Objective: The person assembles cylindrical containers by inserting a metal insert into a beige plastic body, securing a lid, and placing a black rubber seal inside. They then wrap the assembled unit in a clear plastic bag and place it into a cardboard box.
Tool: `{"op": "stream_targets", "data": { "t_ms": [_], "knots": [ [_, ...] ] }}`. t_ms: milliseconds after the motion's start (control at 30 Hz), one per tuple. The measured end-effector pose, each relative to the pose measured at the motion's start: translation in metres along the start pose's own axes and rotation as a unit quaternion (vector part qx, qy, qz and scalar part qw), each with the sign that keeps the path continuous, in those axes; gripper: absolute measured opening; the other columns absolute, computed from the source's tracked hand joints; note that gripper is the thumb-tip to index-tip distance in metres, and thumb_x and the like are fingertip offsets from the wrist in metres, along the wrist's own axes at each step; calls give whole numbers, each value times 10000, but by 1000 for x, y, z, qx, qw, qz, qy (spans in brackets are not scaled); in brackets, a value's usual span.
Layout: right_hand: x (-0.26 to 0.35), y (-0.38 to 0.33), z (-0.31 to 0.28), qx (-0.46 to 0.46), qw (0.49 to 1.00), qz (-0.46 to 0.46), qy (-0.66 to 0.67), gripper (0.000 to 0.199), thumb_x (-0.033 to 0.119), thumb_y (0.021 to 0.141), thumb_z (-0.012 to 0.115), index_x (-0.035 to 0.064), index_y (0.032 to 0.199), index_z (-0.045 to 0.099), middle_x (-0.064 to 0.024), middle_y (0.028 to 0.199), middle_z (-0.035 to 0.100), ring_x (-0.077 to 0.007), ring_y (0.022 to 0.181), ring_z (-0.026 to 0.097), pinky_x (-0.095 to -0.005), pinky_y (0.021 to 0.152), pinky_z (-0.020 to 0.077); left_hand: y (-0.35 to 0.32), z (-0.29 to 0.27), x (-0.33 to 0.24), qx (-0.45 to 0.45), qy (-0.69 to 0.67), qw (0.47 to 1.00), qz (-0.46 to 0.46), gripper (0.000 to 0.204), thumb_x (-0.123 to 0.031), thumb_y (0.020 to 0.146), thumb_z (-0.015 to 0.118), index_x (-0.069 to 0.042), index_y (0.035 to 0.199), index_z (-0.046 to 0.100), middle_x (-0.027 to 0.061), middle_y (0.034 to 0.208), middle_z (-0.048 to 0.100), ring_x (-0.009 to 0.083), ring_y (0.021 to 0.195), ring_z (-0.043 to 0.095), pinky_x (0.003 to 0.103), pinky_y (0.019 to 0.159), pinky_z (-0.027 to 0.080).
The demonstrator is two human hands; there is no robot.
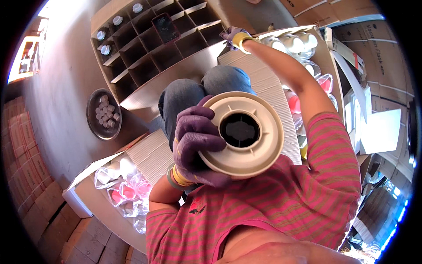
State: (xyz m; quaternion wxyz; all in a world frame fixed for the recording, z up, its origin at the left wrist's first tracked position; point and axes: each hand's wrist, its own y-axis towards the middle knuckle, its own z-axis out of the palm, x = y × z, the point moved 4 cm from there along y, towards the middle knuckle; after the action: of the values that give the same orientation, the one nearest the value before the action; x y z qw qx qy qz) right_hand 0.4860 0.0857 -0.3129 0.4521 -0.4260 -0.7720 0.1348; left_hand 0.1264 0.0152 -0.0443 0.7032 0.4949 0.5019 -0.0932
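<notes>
Cream disc (240, 130), held in the left hand (194, 145), seemed under inspection; the next move likely needed the right hand (235, 37), grip unclear.

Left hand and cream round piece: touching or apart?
Touching: the head view shows the gloved left hand wrapped over the left edge of the cream round piece.

Your head-mounted fisheye camera faces downward, close above your left hand (195, 141) and striped shirt (263, 207), with the divided carton (171, 72) farther off toward the upper edge.
</notes>
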Motion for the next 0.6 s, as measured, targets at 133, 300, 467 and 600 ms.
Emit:
{"op": "stream_targets", "data": {
  "t_ms": [133,300,467,600],
  "knots": [
    [-6,33,29,-8,997,-26,-75,434,367,951,649,32,1211,560,-143,953,725,-242,760,698,-381,650,570,4,-1,4,-6,-2,1000,-8,621,-539,611,896,-111,963,616,100,972,565,329,1036,541,624,1025,443],
    [23,-25,17,-55,959,-100,-260,616,431,947,586,64,1426,465,-201,1419,534,-362,1328,498,-434,1093,396,2,-4,4,3,22,1000,-10,624,-574,623,873,-123,956,598,105,1009,584,331,1059,546,626,1061,412],
    [-3,-100,-27,-96,960,-246,-96,518,320,962,649,25,1361,502,-138,1198,687,-227,1069,672,-315,913,513,-8,-5,-3,-20,28,999,-28,606,-624,688,795,-107,927,588,121,1006,584,340,1059,549,630,1056,411],
    [-26,-224,-35,-45,955,-263,127,305,251,962,668,33,1174,643,-87,1041,724,-122,936,669,-277,847,531,-14,-11,-19,-58,36,997,-40,536,-630,861,595,-96,859,556,106,934,531,321,1012,542,576,994,437]
  ]
}}
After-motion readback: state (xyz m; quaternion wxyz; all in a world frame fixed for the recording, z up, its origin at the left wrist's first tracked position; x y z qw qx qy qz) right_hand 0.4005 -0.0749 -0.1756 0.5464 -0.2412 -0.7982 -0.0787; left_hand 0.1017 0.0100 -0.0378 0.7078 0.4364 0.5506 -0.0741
